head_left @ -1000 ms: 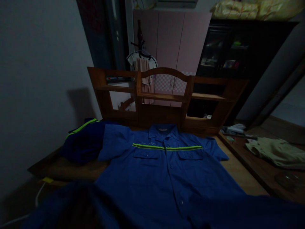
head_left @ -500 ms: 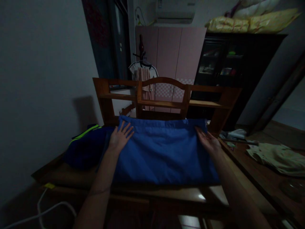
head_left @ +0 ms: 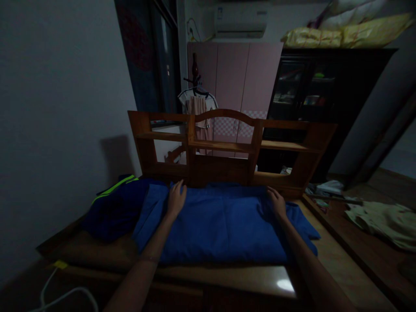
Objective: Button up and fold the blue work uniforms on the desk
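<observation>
- The left hand [head_left: 176, 199] and right hand [head_left: 277, 203] lie flat with fingers unclenched on the far edge of the folded blue shirt [head_left: 224, 227]. It spreads between and below them on the table [head_left: 227, 279].
- Risk: the sleeve [head_left: 305, 225] pokes out beyond the right hand, so uneven pressing could drag the fold askew.
- The shelf unit [head_left: 224, 145] stands just past the fingertips. Its compartments look bare, though it is too dim to be sure.

The blue shirt [head_left: 224, 225] was matt woven cloth, softly creased; the bench top [head_left: 247, 281] beneath was smooth, glossy varnished wood, the shelf unit [head_left: 224, 147] duller wood
</observation>
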### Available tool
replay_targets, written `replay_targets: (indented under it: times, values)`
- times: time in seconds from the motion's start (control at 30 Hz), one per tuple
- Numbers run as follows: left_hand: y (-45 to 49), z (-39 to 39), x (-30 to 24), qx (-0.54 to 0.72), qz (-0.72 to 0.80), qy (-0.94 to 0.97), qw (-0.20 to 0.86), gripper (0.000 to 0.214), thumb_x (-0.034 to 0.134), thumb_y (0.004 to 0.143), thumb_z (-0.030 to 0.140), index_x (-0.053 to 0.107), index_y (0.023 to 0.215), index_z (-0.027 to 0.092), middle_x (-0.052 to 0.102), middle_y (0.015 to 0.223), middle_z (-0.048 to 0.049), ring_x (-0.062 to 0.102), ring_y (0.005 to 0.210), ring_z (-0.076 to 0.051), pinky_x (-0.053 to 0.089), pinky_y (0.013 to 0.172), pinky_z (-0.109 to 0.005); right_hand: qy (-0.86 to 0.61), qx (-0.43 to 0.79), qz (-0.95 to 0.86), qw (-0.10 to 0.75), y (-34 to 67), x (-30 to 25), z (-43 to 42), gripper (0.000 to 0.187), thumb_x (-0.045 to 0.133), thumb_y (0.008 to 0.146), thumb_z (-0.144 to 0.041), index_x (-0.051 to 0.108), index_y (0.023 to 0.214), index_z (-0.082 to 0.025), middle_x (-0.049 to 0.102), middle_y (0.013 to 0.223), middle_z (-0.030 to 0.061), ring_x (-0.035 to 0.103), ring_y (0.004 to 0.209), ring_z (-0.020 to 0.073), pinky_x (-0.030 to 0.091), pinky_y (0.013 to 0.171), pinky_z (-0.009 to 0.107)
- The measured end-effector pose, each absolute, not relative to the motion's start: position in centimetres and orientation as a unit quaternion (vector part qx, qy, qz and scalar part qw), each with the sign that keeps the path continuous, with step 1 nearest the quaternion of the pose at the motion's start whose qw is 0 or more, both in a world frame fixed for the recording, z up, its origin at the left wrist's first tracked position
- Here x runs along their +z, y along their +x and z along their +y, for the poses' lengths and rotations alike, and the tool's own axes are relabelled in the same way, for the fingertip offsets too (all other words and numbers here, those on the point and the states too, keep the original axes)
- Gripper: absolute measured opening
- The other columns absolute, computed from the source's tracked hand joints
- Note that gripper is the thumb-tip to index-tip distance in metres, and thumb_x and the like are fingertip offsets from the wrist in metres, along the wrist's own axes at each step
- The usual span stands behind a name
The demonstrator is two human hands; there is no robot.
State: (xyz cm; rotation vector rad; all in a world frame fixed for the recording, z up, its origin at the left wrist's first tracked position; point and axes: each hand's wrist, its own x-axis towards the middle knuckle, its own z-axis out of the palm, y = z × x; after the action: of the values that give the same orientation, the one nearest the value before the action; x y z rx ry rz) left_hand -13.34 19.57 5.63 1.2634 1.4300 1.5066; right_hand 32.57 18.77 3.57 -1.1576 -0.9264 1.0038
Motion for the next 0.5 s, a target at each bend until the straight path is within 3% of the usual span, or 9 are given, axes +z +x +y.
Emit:
replay_targets:
  times: [0.07, 0.1, 0.2, 0.3, 0.4, 0.5]
  values:
    - [-10.1, 19.2, 6.4, 0.544, 0.543, 0.58, 0.27, 0.052, 0.052, 0.085, 0.043, 0.047, 0.132, 0.02, 0.032, 0.144, -0.0072, 0.018, 0.137, -0.021, 0.006, 0.114, -0.035, -0.497, 0.365, -0.517, 0.593, 30.5, 4.8, 18.3, 0.048, 0.055, 0.078, -0.043, 0.055, 0.122, -0.021, 0.033, 0.143, 0.006, 0.024, 0.134, 0.0225, 0.009, 0.113, 0.041]
    - [-8.2, 18.8, 6.6, 0.488, 0.539, 0.657, 0.198, 0.051, 0.047, 0.088, 0.044, 0.046, 0.134, 0.021, 0.033, 0.144, -0.0072, 0.019, 0.136, -0.022, 0.006, 0.114, -0.037, -0.484, 0.333, -0.583, 0.561, 29.2, 5.2, 18.1, 0.05, 0.06, 0.076, -0.043, 0.056, 0.122, -0.024, 0.03, 0.145, 0.0027, 0.02, 0.136, 0.0216, 0.005, 0.114, 0.039]
    - [-2.5, 17.4, 6.0, 0.307, 0.509, 0.803, 0.049, 0.053, 0.032, 0.092, 0.051, 0.039, 0.138, 0.025, 0.027, 0.147, -0.0067, 0.018, 0.137, -0.026, 0.009, 0.112, -0.046, -0.46, 0.198, -0.778, 0.379, 25.4, 5.3, 17.8, 0.053, 0.053, 0.083, -0.05, 0.048, 0.132, -0.031, 0.02, 0.149, -0.0017, 0.01, 0.139, 0.0208, -0.001, 0.113, 0.04]
    - [0.0, 16.9, 3.8, 0.193, 0.509, 0.836, 0.066, 0.062, 0.025, 0.091, 0.06, 0.035, 0.141, 0.026, 0.023, 0.148, -0.0081, 0.016, 0.137, -0.03, 0.009, 0.11, -0.053, -0.506, 0.088, -0.835, 0.196, 24.1, 3.3, 18.2, 0.056, 0.032, 0.091, -0.058, 0.03, 0.142, -0.034, 0.011, 0.151, -0.0015, 0.002, 0.139, 0.0221, -0.002, 0.111, 0.048]
    - [-2.4, 17.7, 1.3, 0.175, 0.537, 0.817, 0.12, 0.065, 0.026, 0.089, 0.062, 0.035, 0.141, 0.025, 0.022, 0.148, -0.0088, 0.015, 0.137, -0.031, 0.002, 0.109, -0.054, -0.565, 0.092, -0.805, 0.155, 26.4, 0.9, 18.7, 0.061, 0.028, 0.09, -0.061, 0.026, 0.143, -0.031, 0.016, 0.149, 0.0019, 0.004, 0.139, 0.0249, -0.001, 0.11, 0.051]
    - [-8.1, 18.7, 0.2, 0.273, 0.549, 0.772, 0.168, 0.058, 0.043, 0.086, 0.055, 0.044, 0.135, 0.025, 0.026, 0.147, -0.0068, 0.013, 0.138, -0.028, -0.009, 0.11, -0.048, -0.6, 0.093, -0.779, 0.155, 30.8, -0.5, 18.7, 0.061, 0.032, 0.09, -0.06, 0.029, 0.142, -0.03, 0.017, 0.149, 0.0021, 0.005, 0.139, 0.0257, -0.001, 0.11, 0.05]
